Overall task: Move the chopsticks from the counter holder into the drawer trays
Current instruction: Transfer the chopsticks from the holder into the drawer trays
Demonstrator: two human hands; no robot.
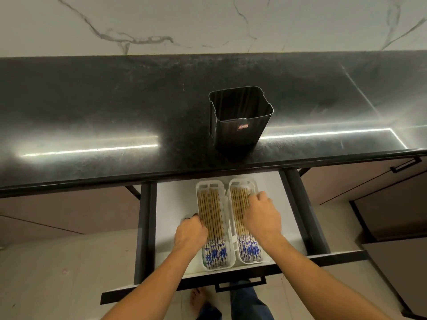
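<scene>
Two white trays lie side by side in the open drawer [175,197]. The left tray [200,188] holds several wooden chopsticks [211,218] with blue-and-white ends; the right tray [254,184] holds another bundle of chopsticks [239,204]. My left hand [190,232] rests curled against the left tray's outer side. My right hand [262,215] lies palm down on the chopsticks in the right tray, fingers on them. The dark metal holder [241,116] stands on the black counter [115,112] above the drawer, and I see no chopsticks in it.
The counter edge overhangs the back of the drawer. The drawer's dark front with its handle [240,285] is close to my legs. Closed cabinet fronts flank the drawer, one with a handle [405,165] at the right. A marble wall backs the counter.
</scene>
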